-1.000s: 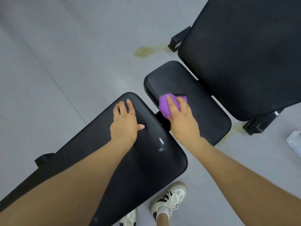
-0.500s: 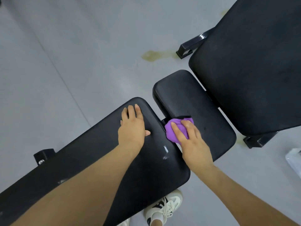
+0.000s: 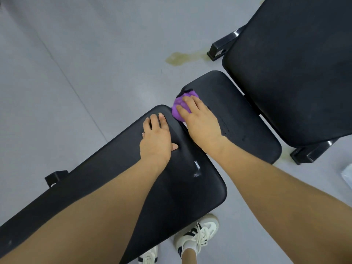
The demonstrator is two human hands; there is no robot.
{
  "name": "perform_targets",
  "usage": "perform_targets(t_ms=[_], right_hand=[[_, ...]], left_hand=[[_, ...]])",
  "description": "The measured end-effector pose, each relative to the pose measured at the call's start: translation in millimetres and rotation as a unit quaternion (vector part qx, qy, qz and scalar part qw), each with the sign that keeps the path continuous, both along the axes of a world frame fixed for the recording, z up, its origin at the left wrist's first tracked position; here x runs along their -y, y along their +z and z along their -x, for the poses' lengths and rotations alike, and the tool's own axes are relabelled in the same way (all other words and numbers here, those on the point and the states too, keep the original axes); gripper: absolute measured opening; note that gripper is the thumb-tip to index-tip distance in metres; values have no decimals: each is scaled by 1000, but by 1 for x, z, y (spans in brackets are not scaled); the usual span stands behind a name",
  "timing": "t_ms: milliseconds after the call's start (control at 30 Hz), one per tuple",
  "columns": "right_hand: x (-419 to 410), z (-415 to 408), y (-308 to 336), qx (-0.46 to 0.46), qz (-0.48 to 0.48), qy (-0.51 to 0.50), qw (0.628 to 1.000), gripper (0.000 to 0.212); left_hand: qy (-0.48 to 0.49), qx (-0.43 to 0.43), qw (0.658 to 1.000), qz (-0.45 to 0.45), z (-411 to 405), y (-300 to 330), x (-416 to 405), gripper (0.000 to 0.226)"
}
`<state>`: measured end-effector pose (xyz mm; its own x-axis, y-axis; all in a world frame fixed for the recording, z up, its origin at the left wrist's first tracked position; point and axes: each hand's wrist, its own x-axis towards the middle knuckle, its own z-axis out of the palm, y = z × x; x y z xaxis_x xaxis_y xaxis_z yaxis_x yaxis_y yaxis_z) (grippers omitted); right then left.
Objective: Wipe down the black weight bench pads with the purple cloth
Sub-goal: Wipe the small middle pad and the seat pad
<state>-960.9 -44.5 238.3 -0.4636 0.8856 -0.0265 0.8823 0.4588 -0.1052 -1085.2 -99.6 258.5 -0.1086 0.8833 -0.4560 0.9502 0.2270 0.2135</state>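
The long black back pad runs from the lower left to the centre. My left hand rests flat on its far end, fingers straight. The smaller black seat pad lies just beyond it. My right hand presses the bunched purple cloth against the seat pad's near left corner, beside the gap between the two pads. Most of the cloth is hidden under my fingers.
A second, larger black bench pad fills the upper right, with black metal feet on the grey floor. A yellowish stain marks the floor beyond the seat pad. My white shoes stand below the back pad. A pale object sits at the right edge.
My right hand has slid the purple cloth along the seat pad's near edge toward its left corner. My left hand has stayed on the back pad.
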Motion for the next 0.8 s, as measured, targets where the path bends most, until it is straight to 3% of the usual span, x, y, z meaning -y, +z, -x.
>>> perform_targets(t_ms=[333, 567, 800], right_hand=[[72, -53, 6, 38, 14, -28, 999, 58], [116, -69, 9, 32, 3, -91, 995, 51], [158, -89, 23, 97, 38, -131, 986, 55]], left_hand=[[7, 2, 1000, 3, -2, 3, 1, 97], [1, -12, 1000, -10, -1, 4, 3, 97], [-43, -14, 998, -39, -13, 8, 59, 78]])
